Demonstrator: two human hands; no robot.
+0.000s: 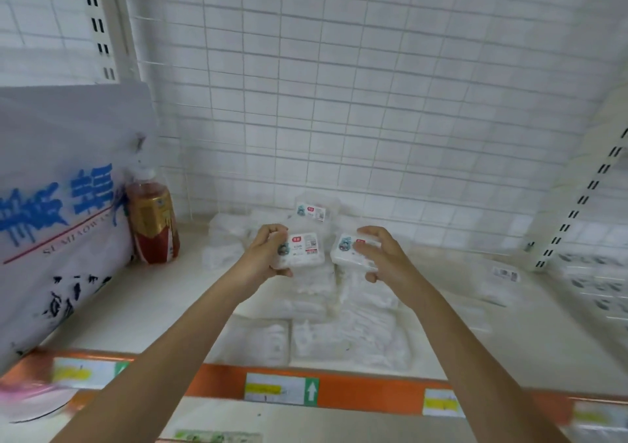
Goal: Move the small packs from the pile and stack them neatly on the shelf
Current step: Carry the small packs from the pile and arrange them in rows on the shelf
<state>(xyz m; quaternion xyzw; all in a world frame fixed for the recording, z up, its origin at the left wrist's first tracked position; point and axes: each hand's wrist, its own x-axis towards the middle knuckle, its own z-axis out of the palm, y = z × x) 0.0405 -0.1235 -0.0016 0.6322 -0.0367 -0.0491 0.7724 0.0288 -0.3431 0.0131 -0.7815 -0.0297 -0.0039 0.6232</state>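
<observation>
Head view: we grip one small pack (pixel 300 250) in our left hand (pixel 268 255), another pack (pixel 353 252) in our right hand (pixel 380 255), labels up for neat stacking over the pile (pixel 339 323).

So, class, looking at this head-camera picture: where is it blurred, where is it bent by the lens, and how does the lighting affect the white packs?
Head view: wide-angle lens bows the wire grid and slotted upright; motion blur smears the orange shelf edge at both ends; bright, flat light washes the pile of packs into the pale shelf, with barely any shadows; only the labels on the packs in the left hand and right hand stand out.
</observation>
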